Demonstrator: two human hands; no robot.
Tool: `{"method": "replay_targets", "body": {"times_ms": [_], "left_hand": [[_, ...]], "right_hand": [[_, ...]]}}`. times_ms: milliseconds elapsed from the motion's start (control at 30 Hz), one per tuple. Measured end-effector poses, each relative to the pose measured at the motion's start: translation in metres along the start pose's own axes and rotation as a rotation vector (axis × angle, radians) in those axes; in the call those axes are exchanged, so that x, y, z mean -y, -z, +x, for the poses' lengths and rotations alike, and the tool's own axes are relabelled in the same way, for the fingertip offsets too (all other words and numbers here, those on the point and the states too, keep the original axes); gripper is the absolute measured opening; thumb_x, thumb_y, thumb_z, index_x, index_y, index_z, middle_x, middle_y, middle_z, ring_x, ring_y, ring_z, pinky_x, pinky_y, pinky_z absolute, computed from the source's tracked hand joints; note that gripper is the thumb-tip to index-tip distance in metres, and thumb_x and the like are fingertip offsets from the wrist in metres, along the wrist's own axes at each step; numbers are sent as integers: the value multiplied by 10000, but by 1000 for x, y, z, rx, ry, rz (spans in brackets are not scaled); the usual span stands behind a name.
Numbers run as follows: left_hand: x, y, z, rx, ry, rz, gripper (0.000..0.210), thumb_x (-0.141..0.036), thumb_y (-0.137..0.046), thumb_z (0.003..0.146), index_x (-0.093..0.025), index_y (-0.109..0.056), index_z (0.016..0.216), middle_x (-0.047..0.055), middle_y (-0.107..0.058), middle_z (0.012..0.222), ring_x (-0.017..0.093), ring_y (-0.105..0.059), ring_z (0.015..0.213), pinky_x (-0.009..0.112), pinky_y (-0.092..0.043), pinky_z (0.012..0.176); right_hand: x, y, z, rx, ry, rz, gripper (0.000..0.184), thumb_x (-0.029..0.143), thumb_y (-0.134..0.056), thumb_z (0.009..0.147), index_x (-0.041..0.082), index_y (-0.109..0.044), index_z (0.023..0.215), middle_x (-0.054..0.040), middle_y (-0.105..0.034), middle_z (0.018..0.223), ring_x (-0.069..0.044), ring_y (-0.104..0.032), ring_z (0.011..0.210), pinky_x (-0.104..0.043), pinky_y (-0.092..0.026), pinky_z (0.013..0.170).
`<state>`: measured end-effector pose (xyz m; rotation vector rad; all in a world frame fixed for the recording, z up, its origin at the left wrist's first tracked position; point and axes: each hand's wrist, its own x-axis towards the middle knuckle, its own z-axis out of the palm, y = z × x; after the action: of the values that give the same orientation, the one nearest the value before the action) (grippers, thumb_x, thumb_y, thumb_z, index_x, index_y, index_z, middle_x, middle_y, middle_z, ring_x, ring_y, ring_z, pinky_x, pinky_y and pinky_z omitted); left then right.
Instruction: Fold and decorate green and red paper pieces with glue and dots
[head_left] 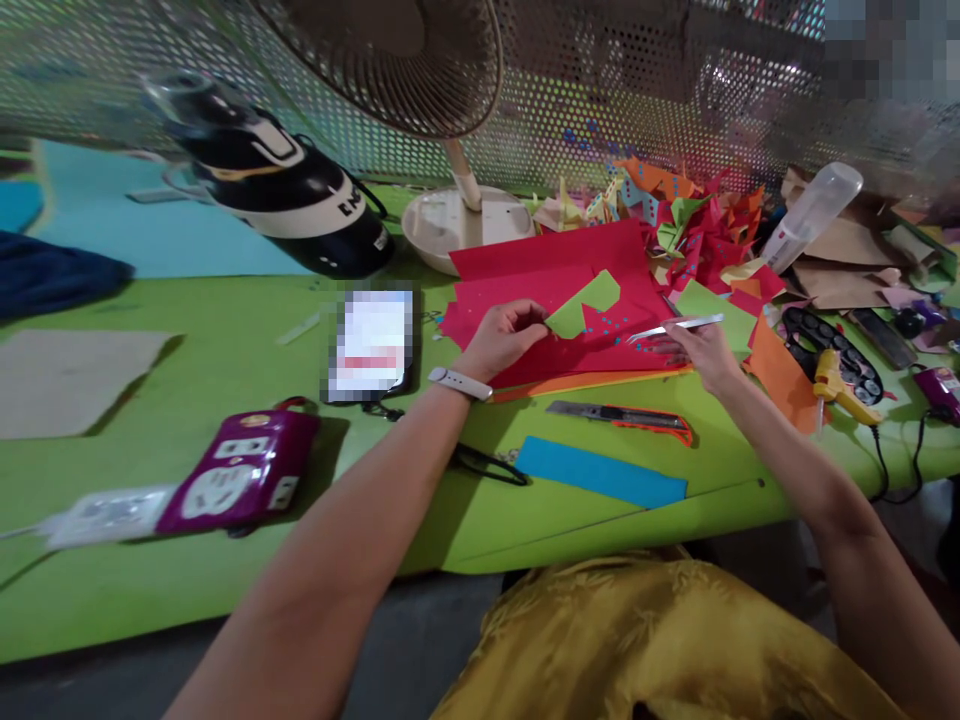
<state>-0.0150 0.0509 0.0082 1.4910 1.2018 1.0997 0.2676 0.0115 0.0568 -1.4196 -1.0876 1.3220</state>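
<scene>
Between the fingertips of my left hand (510, 338) is one end of a folded light-green paper piece (587, 304), held over red paper sheets (517, 275). My right hand (703, 348) grips silver tweezers (675, 327), whose tips point left toward small blue dots (616, 325) scattered on the red paper. A gap separates the tweezers from the green paper. Closer to me lie a box cutter (622, 418) with an orange edge and a blue paper strip (604, 472). Another light-green sheet (720, 308) lies behind my right hand.
A fan (469, 225) and a large black bottle (300, 195) stand at the back. A phone (373, 345) and a purple power strip (240, 468) lie to the left. Rightward are paper scraps (697, 240), a clear bottle (814, 215) and a yellow glue gun (844, 388) with a cord.
</scene>
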Motion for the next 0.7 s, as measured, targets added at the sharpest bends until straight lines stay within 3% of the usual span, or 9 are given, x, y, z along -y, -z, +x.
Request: {"method": "replay_targets", "body": {"times_ms": [700], "left_hand": [[-2, 1, 0, 40, 14, -5, 96, -269, -642, 661, -201, -632, 729, 13, -664, 708, 152, -578, 646, 260, -430, 588]], "right_hand": [[-6, -17, 4, -66, -82, 74, 128, 170, -612, 918, 166, -637, 792, -50, -772, 754, -148, -741, 629, -170, -540, 444]]}}
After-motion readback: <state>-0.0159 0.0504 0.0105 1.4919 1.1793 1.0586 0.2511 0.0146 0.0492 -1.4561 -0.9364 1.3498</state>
